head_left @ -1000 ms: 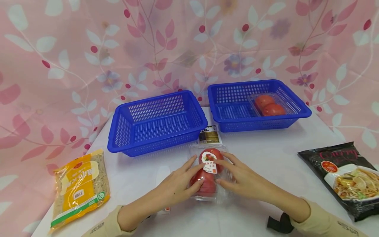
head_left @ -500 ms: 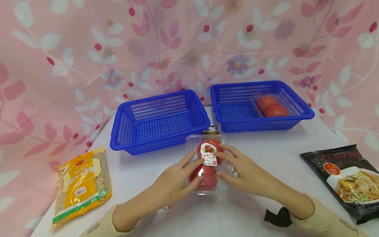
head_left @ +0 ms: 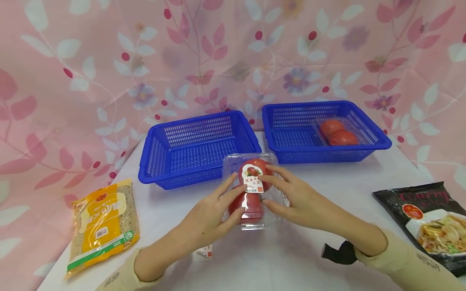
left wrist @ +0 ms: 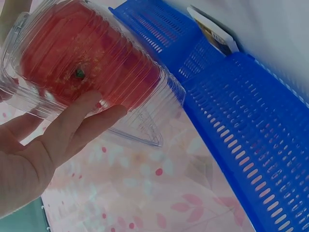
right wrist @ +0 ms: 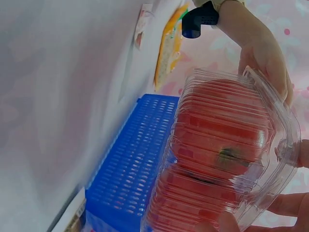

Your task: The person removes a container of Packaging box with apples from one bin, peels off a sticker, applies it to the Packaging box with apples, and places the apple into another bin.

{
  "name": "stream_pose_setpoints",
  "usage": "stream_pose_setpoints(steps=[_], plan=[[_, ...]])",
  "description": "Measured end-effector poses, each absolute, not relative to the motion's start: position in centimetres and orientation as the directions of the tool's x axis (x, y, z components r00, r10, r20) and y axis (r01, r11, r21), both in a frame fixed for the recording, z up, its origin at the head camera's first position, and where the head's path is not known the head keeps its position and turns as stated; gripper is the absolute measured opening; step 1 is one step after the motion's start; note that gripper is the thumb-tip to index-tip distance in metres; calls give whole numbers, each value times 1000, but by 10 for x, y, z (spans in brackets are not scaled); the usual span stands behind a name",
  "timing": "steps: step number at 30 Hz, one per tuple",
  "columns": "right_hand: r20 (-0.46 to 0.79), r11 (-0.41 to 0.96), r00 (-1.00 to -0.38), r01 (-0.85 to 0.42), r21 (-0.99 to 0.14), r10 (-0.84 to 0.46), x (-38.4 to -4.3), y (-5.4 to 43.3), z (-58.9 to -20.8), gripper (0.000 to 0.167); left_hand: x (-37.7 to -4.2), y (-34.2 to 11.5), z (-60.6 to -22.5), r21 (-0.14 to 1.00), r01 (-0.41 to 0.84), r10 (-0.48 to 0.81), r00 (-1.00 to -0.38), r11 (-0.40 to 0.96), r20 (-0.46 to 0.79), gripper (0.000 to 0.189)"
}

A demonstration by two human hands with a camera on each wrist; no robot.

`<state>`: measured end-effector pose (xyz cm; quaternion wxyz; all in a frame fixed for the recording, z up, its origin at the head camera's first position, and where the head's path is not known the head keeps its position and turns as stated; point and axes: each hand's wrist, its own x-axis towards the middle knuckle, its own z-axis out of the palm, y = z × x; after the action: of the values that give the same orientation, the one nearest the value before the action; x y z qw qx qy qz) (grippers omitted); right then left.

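Observation:
Both hands hold a clear plastic box of apples (head_left: 253, 223), two red fruits under a white printed label, raised above the table. My left hand (head_left: 207, 214) grips its left side, fingertips on the lid. On the right side my right hand (head_left: 303, 198) grips it the same way. The box is tilted, its far end overlapping the front of the left blue basket (head_left: 204, 174) in the head view. From the left wrist, fingers of the left hand (left wrist: 29, 164) show against the ribbed underside. In the right wrist view, the right hand (right wrist: 289, 208) is partly cut off.
A right blue basket (head_left: 327, 155) contains another box of red fruit (head_left: 338, 136). A yellow food bag (head_left: 105, 226) lies at left, a black curry noodle packet (head_left: 433, 226) at right. Near the left forearm is a transparent label-bearing item (head_left: 205, 251). A small gold-and-black packet (left wrist: 215, 34) lies beside the baskets.
The apple box has risen off the table and moved slightly away and left, held by both hands. It now covers the small packet in the head view. The baskets stay put.

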<state>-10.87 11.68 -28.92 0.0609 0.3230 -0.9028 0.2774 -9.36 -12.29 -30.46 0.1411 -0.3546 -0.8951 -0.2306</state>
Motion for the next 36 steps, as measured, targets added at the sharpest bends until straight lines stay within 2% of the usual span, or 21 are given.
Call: stream_pose_setpoints(steps=[3,10,13,22,27,36], plan=[[308,624,-769,-636,-455,-560,-112,114,-285,49,-95,-125,-301,323,690,555,-717,648,421,45],[326,619,-761,-647,-445,-560,-123,106,-273,48,-108,-130,-291,249,693,539,-696,676,474,41],[337,613,-754,-656,-441,-564,-129,102,-269,47,-112,-133,-289,257,684,521,-702,683,485,41],[293,610,-749,-658,-441,-595,-156,84,-260,46,-133,-145,-291,200,653,470,-693,730,546,40],[280,600,-741,-663,-447,-610,-173,72,-257,45,-144,-155,-291,207,641,442,-694,739,568,41],[283,575,-720,-683,-451,-634,-208,49,-255,45,-162,-173,-288,215,584,404,-739,783,539,41]])
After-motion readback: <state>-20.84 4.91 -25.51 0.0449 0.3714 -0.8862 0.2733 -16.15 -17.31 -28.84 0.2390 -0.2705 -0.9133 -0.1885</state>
